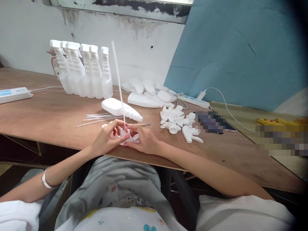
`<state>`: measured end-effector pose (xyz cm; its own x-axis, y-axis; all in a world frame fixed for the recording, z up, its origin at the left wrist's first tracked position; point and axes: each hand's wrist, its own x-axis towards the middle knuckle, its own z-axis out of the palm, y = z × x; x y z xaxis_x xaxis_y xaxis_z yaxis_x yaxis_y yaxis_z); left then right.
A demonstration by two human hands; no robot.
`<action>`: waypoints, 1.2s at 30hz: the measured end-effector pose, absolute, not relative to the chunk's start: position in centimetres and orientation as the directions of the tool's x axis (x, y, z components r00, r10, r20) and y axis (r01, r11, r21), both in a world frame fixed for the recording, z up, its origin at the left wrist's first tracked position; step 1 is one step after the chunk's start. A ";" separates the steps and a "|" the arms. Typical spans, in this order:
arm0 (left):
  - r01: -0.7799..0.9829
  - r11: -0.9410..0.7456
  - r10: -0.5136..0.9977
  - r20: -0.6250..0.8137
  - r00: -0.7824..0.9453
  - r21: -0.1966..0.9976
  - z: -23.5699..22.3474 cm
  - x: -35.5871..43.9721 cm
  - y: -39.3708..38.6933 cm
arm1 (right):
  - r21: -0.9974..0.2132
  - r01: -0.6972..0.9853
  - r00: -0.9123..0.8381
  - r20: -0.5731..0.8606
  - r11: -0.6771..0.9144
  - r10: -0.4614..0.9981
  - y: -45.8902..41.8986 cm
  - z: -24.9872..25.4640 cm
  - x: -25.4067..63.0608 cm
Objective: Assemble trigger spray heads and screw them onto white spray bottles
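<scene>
My left hand (pixel 108 136) and my right hand (pixel 144 139) meet at the near edge of the wooden table (pixel 48 115). Both are closed round a white spray trigger head (pixel 128 138). A long thin white dip tube (pixel 118 80) stands up from it, tilted slightly left. An empty white bottle (pixel 120 109) lies on its side just behind my hands. Loose thin tubes (pixel 96 118) lie to its left. A pile of white trigger heads (pixel 179 123) lies to the right of my hands.
Several assembled white spray bottles (pixel 81 72) stand in a row at the back. More bottles (pixel 146 93) lie by the wall. A power strip (pixel 14 93) lies far left, another power strip (pixel 192 101) by the blue board. A phone (pixel 213 122) lies on the right.
</scene>
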<state>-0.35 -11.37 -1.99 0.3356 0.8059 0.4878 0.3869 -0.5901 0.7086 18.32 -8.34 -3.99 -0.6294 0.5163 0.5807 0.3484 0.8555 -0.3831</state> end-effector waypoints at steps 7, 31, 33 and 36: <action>0.358 -0.648 0.762 0.579 0.292 0.672 -1.9 -0.5 -11.1 | -0.308 0.361 -0.619 0.627 0.880 0.473 -8.5 -3.8 18.2; 0.352 -0.682 0.731 0.576 0.367 0.641 -1.9 -0.6 -11.2 | -0.136 0.828 -0.441 0.442 0.544 0.781 -1.7 0.3 16.8; 0.339 -0.659 0.747 0.529 0.404 0.672 -1.9 -0.6 -11.2 | -0.107 0.857 -0.455 0.301 0.504 0.838 -0.9 0.6 15.8; 0.368 -0.586 0.790 0.408 0.457 0.722 -2.0 -0.7 -11.2 | -0.110 0.876 -0.455 0.138 0.470 0.880 -0.2 0.6 14.8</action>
